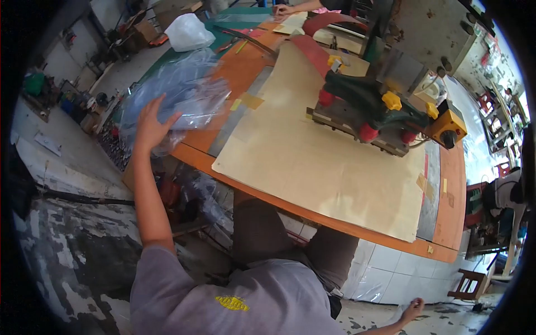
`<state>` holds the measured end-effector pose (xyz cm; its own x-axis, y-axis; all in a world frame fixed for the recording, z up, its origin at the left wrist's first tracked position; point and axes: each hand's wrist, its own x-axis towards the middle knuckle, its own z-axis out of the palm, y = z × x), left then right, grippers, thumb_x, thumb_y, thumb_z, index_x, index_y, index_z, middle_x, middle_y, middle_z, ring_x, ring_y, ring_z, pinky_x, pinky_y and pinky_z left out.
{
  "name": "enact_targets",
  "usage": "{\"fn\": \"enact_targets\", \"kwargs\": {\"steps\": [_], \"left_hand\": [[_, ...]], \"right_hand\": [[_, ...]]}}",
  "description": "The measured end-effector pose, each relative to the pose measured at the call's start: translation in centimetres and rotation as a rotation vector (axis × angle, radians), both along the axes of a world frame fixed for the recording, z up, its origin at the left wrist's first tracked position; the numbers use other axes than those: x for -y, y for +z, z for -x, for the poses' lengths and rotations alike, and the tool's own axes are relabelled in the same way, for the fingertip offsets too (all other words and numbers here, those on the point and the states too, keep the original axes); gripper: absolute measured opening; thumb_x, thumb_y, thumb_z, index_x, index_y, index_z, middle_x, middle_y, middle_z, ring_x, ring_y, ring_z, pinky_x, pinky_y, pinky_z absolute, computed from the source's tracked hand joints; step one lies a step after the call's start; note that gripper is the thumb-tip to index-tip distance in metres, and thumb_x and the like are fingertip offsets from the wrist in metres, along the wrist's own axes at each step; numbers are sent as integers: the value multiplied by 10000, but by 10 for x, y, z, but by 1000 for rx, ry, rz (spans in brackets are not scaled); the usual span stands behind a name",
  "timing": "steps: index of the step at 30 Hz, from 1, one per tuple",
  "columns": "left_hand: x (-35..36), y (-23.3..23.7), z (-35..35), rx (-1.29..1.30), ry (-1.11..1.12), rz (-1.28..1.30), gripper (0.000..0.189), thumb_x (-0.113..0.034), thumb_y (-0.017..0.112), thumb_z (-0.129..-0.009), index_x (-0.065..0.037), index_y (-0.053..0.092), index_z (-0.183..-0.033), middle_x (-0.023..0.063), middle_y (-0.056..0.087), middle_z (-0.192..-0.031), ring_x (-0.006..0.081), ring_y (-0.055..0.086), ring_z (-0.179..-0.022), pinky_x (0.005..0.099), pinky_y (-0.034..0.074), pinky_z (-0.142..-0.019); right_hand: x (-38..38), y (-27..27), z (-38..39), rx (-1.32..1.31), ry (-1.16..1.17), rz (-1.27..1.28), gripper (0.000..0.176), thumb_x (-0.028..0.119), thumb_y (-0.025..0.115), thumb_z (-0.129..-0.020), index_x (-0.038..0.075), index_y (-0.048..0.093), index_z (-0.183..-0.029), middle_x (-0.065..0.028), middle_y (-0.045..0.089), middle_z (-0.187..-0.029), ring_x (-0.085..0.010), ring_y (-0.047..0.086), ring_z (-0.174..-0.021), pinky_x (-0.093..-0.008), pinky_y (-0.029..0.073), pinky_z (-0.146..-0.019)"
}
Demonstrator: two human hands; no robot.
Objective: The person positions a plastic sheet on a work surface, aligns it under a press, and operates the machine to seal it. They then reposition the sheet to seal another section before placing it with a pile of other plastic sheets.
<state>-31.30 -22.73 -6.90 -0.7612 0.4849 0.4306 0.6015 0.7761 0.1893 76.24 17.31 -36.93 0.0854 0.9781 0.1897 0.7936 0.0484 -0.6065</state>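
Note:
My left hand [152, 125] rests at the near edge of a loose pile of clear plastic sheets [184, 92] on the left side of the table. Its thumb stands apart from the fingers, and it grips nothing that I can see. Low on the right, beyond the table's front edge, my right hand [413, 310] is out to the side with its fingers curled together. What it holds, if anything, is too small to tell. Between the hands, a large cream board [312, 173] lies taped on the table.
A press head with a dark green frame [368, 100], yellow knobs and a yellow switch box [449, 124] stands over the board. The orange tabletop [446, 212] borders it. Behind lie a white plastic bag [190, 32] and a red strip [310, 54]. Another person's hand [285, 9] is at the far edge.

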Motion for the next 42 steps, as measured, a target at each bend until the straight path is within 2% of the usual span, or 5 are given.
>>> {"fn": "enact_targets", "kwargs": {"steps": [15, 19, 25, 31, 42], "left_hand": [[40, 34, -15, 164, -166, -87, 376, -257, 884, -865, -35, 780, -1150, 144, 749, -1030, 302, 715, -1029, 390, 542, -916], [16, 30, -13, -212, -45, -217, 263, -201, 888, -859, -6, 763, -984, 119, 732, -919, 277, 699, -844, 376, 533, -792], [-4, 47, 8, 339, -230, -141, 260, -221, 875, -889, -1, 778, -985, 99, 640, -826, 226, 593, -730, 360, 485, -714], [-26, 88, -17, -411, -321, -360, 139, -133, 812, -941, -1, 781, -972, 85, 627, -785, 143, 551, -677, 338, 442, -621], [-77, 154, -124, 89, -600, -178, 128, -128, 756, -990, -3, 764, -1018, 86, 680, -823, 145, 586, -666, 315, 477, -625]], "right_hand": [[13, -51, 215, 14, 308, 431, 268, 108, 721, -1011, 12, 700, -1260, -156, 748, -987, -223, 710, -846, -362, 562, -740], [7, -7, 261, 6, 388, 415, 264, 126, 720, -1025, 4, 699, -1257, -174, 753, -1083, -249, 714, -905, -388, 579, -788], [16, 38, 318, -18, 475, 372, 244, 120, 714, -1022, -6, 701, -1231, -176, 755, -1162, -299, 742, -967, -411, 592, -843], [41, 123, 365, 100, 626, 458, 171, 117, 719, -991, -38, 753, -1055, -209, 780, -972, -297, 765, -856, -394, 593, -787], [88, 288, 515, -145, 1313, 380, 238, 163, 825, -930, -1, 757, -1088, -156, 786, -1015, -271, 781, -887, -372, 589, -733]]}}
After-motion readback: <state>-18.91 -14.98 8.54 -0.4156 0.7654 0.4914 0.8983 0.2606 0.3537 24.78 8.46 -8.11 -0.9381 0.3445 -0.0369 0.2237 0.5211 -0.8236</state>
